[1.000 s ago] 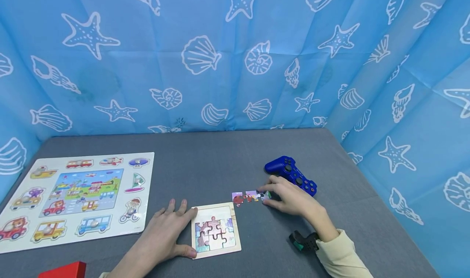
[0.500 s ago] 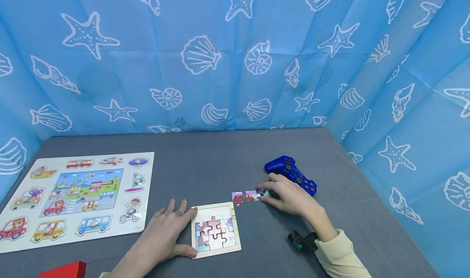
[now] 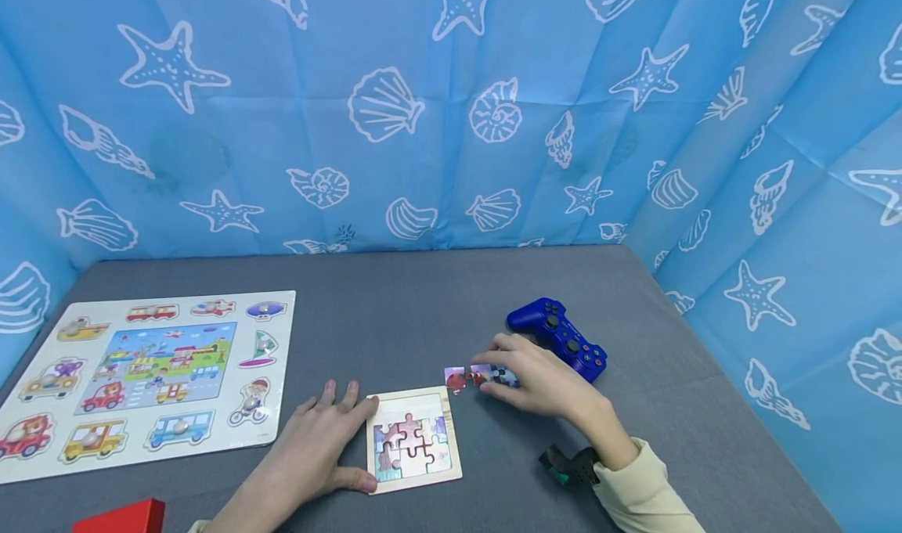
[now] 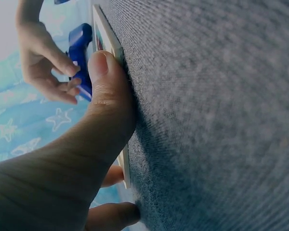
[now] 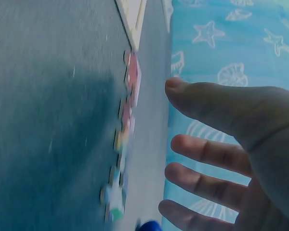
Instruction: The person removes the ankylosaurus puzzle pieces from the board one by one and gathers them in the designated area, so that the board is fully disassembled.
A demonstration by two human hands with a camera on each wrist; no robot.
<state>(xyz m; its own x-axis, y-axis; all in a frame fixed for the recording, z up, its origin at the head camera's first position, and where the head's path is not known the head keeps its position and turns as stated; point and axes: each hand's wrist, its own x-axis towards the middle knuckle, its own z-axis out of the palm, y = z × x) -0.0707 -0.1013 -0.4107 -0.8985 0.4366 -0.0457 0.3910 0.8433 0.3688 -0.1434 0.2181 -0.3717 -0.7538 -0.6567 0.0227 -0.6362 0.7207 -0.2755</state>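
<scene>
In the head view my left hand (image 3: 320, 443) rests at the left side of a small wooden jigsaw puzzle frame (image 3: 454, 455). Its thumb touches the near corner and its index finger the far one; the other fingers spread on the cloth. Fitted jigsaw pieces (image 3: 416, 443) lie inside, beside a pale bare area. My right hand (image 3: 539, 376) hovers over a row of loose jigsaw pieces (image 3: 456, 378) right of the frame. The right wrist view shows its thumb and fingers (image 5: 207, 149) apart, holding nothing, with the colourful pieces (image 5: 130, 77) flat on the cloth.
A blue game controller (image 3: 560, 337) lies just behind my right hand. On the left is a large white knob puzzle board (image 3: 282, 376) with vehicle pieces. A red object (image 3: 123, 517) shows at the near left edge. A shell-patterned blue curtain (image 3: 437, 149) encloses the grey-covered table (image 3: 395, 306).
My right hand has moved a little left along the row of loose pieces. Its fingertips now hang over the middle of the row. The left hand and the frame stay in place.
</scene>
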